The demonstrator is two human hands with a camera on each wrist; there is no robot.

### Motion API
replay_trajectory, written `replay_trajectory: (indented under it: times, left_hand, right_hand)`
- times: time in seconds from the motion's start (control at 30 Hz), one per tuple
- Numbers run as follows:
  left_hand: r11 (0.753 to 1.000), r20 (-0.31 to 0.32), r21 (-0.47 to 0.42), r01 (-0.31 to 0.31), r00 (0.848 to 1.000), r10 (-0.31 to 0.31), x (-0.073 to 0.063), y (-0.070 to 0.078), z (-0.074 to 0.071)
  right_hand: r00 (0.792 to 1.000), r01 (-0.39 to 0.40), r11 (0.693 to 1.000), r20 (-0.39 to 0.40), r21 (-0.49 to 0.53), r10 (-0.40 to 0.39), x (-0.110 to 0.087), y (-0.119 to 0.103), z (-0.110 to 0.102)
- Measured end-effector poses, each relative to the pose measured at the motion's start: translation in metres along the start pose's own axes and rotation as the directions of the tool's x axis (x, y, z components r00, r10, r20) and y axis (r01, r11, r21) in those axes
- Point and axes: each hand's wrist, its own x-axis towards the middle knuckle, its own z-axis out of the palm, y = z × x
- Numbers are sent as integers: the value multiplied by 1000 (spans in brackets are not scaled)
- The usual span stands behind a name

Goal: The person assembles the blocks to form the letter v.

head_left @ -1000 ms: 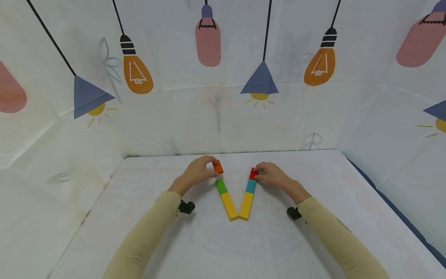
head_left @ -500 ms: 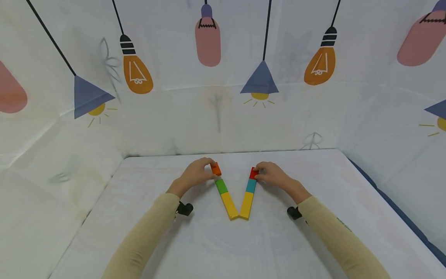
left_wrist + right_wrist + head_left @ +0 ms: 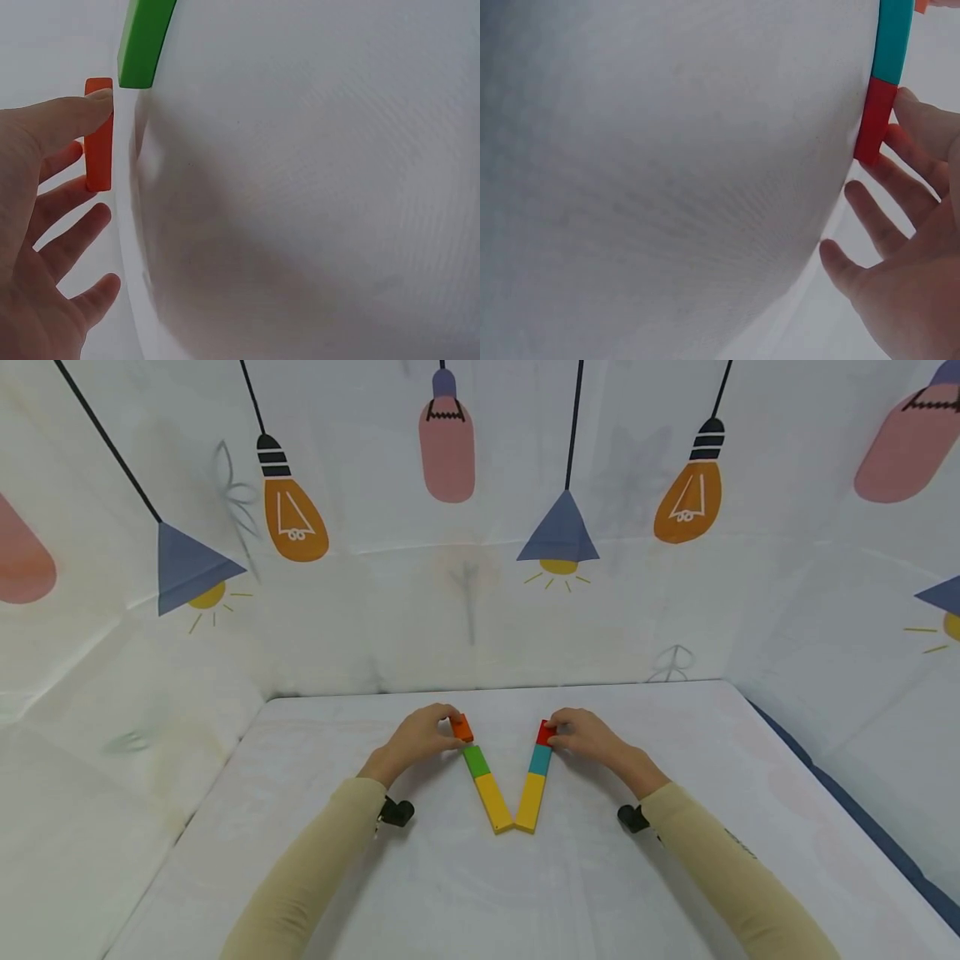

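Note:
My left hand (image 3: 418,740) pinches an orange block (image 3: 462,729) between thumb and fingers, just beyond the far end of a green block (image 3: 476,761). In the left wrist view a small gap separates the orange block (image 3: 99,154) from the green one (image 3: 146,45). A long yellow block (image 3: 494,804) continues from the green one. With thumb and fingertips, my right hand (image 3: 592,739) holds a red block (image 3: 875,120) that touches a teal block (image 3: 540,760). Below the teal block lies a second yellow block (image 3: 530,804); the two yellow blocks meet at their near ends, forming a V.
A white-covered table (image 3: 480,893) bears the blocks. Behind it hangs a white backdrop (image 3: 405,610) printed with lamps and bulbs. Dark wrist-worn cameras sit at the left wrist (image 3: 397,812) and right wrist (image 3: 632,818).
My left hand has shifted slightly left and nearer with the orange block, bringing it closer to the green block's end. The right hand and red block have stayed put.

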Motion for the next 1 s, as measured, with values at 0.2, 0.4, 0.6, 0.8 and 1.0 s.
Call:
replay_trajectory:
  times: [0.2, 0.4, 0.6, 0.8, 1.0]
  left_hand:
    - [1000, 11, 1, 9, 1000, -9, 1, 0, 1]
    - [1000, 8, -5, 2, 1000, -2, 1, -2, 2]
    - [1000, 1, 13, 8, 1000, -8, 2, -5, 6]
    - [1000, 0, 14, 4, 1000, -4, 4, -6, 8]
    - [1000, 8, 13, 18, 1000, -19, 7, -8, 10]
  right_hand:
    - [1000, -8, 1000, 1, -11, 8, -1, 0, 0]
    - [1000, -3, 1000, -1, -16, 3, 1, 1, 1]
    - [1000, 1, 1000, 2, -7, -1, 1, 1, 1]
    - [1000, 4, 1000, 0, -14, -4, 1, 2, 0]
    - [1000, 5, 1000, -4, -13, -5, 1, 4, 2]
